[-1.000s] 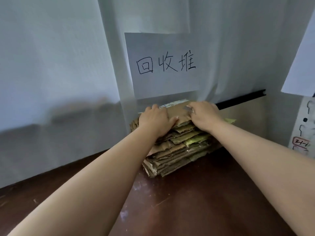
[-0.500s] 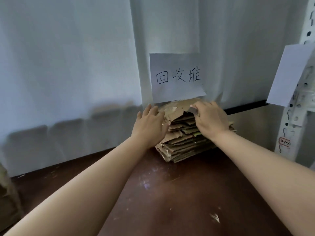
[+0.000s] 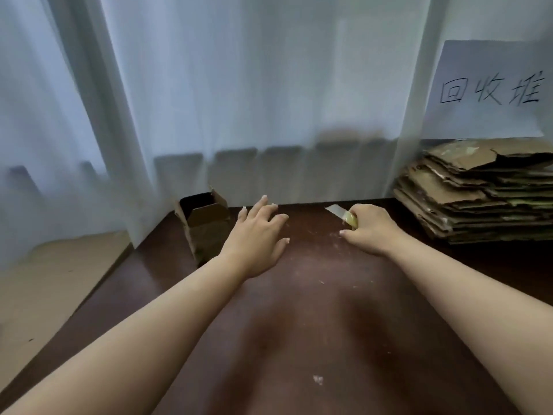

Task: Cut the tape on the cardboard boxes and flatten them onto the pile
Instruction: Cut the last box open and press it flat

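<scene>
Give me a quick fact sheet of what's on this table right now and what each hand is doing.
left hand: open, fingers spread, holding nothing, just right of the box
right hand: grips a knife, blade out and pointing up-left
box: small, cardboard, upright, top flaps open, near the curtain
pile: flattened cardboard stacked at the table's far right
sign: handwritten paper on the curtain above the pile
table: dark brown, scuffed with pale specks
</scene>
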The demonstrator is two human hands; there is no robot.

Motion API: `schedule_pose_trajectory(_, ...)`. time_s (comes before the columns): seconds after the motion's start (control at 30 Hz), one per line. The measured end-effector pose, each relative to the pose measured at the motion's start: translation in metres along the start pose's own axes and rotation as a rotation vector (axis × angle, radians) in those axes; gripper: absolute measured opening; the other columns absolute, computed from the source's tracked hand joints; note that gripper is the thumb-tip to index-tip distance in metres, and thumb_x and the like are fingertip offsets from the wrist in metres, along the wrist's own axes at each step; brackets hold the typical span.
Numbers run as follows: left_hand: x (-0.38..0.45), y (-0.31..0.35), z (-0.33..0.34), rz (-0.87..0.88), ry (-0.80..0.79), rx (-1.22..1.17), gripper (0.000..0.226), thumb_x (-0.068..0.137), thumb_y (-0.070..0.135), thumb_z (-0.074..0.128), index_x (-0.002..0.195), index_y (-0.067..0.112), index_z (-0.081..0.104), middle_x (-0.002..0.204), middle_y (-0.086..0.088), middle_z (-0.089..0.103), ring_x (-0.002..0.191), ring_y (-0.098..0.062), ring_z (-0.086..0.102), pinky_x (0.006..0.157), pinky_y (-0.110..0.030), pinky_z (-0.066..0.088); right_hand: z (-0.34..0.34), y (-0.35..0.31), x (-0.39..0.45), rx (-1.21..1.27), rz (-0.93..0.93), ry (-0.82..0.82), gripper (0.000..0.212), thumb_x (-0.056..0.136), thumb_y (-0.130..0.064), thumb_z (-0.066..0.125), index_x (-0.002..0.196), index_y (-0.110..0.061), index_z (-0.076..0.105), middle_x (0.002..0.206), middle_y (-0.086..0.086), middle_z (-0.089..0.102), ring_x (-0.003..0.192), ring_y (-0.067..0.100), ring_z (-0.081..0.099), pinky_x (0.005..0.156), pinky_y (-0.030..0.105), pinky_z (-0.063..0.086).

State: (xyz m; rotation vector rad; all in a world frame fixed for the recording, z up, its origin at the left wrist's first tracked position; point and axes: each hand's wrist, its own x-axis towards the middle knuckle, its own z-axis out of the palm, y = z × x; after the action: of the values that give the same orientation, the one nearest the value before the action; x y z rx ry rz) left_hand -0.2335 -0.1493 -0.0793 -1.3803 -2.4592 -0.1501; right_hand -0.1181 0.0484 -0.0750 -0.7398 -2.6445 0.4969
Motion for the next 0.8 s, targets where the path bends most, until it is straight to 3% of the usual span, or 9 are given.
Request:
schedule_pose_trajectory(0.1, -0.022, -0.034, 0.006, -0.064, -0.004, -0.004, 0.051, 0.097, 0.037, 0.045, 0.145, 0.02, 0.037, 0.154, -0.006, 0.028, 0.149, -0.021, 0.001, 0.118, -0.048, 0.012, 0.029, -0.027, 0.009, 0.081, -0.056, -0.03, 0.01, 0.085, -0.022, 0.065, 0.084, -0.013, 0.061, 0.089, 0.008, 0.063, 0.088, 0.029, 0.058, 0.073, 0.032, 0.045)
schedule_pose_trajectory(0.17, -0.031, -0.053, 0.008, -0.092, 0.023, -0.024, 0.051, 0.096, 0.033, 0.048, 0.144, 0.018, 0.039, 0.153, -0.007, 0.03, 0.149, -0.023, 0.003, 0.118, -0.05, 0.013, 0.042, -0.04, 0.015, 0.123, -0.073, 0.007, 0.015, 0.087, -0.025, 0.064, 0.076, -0.016, 0.06, 0.08, 0.004, 0.063, 0.083, 0.028, 0.06, 0.071, 0.033, 0.046)
schedule_pose_trajectory(0.27, -0.034, -0.073, 0.01, -0.033, 0.188, 0.009, 0.053, 0.086, 0.022, 0.061, 0.136, 0.011, 0.049, 0.143, -0.013, 0.043, 0.145, -0.032, 0.021, 0.114, -0.057, 0.024, 0.055, -0.053, 0.023, 0.187, -0.103, 0.023, 0.017, 0.089, -0.028, 0.06, 0.076, -0.018, 0.06, 0.067, -0.003, 0.067, 0.073, 0.024, 0.063, 0.073, 0.038, 0.052)
schedule_pose_trajectory(0.33, -0.031, -0.081, 0.009, -0.02, 0.32, 0.043, 0.054, 0.081, 0.02, 0.066, 0.132, 0.009, 0.053, 0.136, -0.015, 0.049, 0.141, -0.035, 0.031, 0.111, -0.056, 0.027, 0.062, -0.058, 0.027, 0.206, -0.112, 0.013, 0.014, 0.09, -0.027, 0.058, 0.078, -0.019, 0.061, 0.067, -0.003, 0.068, 0.073, 0.023, 0.063, 0.073, 0.04, 0.053)
schedule_pose_trajectory(0.47, -0.013, -0.094, -0.001, -0.092, 0.422, -0.016, 0.058, 0.086, 0.023, 0.063, 0.137, 0.005, 0.043, 0.14, -0.015, 0.044, 0.142, -0.034, 0.029, 0.114, -0.049, 0.028, 0.074, -0.06, 0.03, 0.211, -0.099, 0.011, 0.015, 0.089, -0.029, 0.059, 0.079, -0.019, 0.062, 0.075, 0.003, 0.067, 0.08, 0.027, 0.062, 0.076, 0.042, 0.052)
schedule_pose_trajectory(0.57, -0.002, -0.095, -0.003, -0.265, 0.332, -0.179, 0.068, 0.09, 0.029, 0.06, 0.145, 0.006, 0.027, 0.141, -0.015, 0.042, 0.126, -0.034, 0.048, 0.098, -0.041, 0.044, 0.079, -0.056, 0.028, 0.221, -0.081, -0.01, 0.015, 0.09, -0.029, 0.059, 0.079, -0.019, 0.062, 0.076, 0.003, 0.067, 0.081, 0.027, 0.061, 0.075, 0.041, 0.052)
schedule_pose_trajectory(0.63, 0.001, -0.096, 0.0, -0.407, 0.228, -0.12, 0.073, 0.09, 0.037, 0.06, 0.145, 0.006, 0.024, 0.125, -0.015, 0.056, 0.106, -0.034, 0.06, 0.078, -0.039, 0.046, 0.079, -0.054, 0.026, 0.228, -0.075, -0.022, 0.015, 0.089, -0.029, 0.059, 0.079, -0.02, 0.062, 0.076, 0.003, 0.067, 0.08, 0.028, 0.062, 0.076, 0.042, 0.051)
schedule_pose_trajectory(0.7, 0.0, -0.099, 0.005, -0.423, 0.162, -0.011, 0.054, 0.09, 0.038, 0.06, 0.134, 0.011, 0.045, 0.11, -0.01, 0.065, 0.1, -0.034, 0.062, 0.074, -0.038, 0.047, 0.077, -0.051, 0.023, 0.236, -0.065, -0.024, 0.015, 0.089, -0.029, 0.059, 0.077, -0.02, 0.062, 0.076, 0.003, 0.067, 0.08, 0.027, 0.062, 0.076, 0.043, 0.052)
schedule_pose_trajectory(0.8, -0.008, -0.096, 0.009, -0.355, 0.131, -0.052, 0.025, 0.091, 0.023, 0.057, 0.115, 0.027, 0.066, 0.112, -0.002, 0.069, 0.103, -0.03, 0.062, 0.079, -0.037, 0.051, 0.072, -0.045, 0.018, 0.247, -0.042, -0.01, 0.016, 0.089, -0.03, 0.059, 0.076, -0.02, 0.062, 0.076, 0.002, 0.067, 0.081, 0.027, 0.062, 0.077, 0.042, 0.051)
